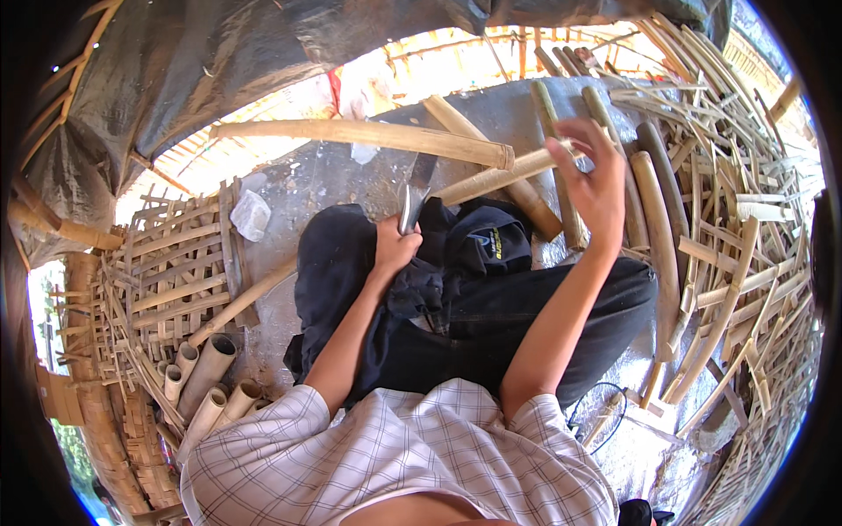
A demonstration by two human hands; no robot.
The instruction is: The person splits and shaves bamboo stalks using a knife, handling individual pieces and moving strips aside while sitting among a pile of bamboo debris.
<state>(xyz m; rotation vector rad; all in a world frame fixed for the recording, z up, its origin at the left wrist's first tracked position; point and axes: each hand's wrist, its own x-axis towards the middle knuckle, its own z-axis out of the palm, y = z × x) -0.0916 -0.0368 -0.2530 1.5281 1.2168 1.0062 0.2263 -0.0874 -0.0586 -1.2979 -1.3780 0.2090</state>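
Observation:
My left hand is closed round the handle of a large knife. Its blade points away from me, and the far part passes beneath a long bamboo pole. My right hand is raised on the right, fingers curved and apart, with nothing plainly held. Behind its thumb and fingers runs a paler bamboo length, which crosses over a thicker bamboo piece. Dark cloth with a printed patch lies over my lap, beside the knife hand.
Bamboo poles lie to the right, beside a large heap of split strips. On the left stand a woven bamboo lattice and several hollow bamboo tubes. A whitish translucent lump rests near the lattice. Dark sheeting hangs overhead.

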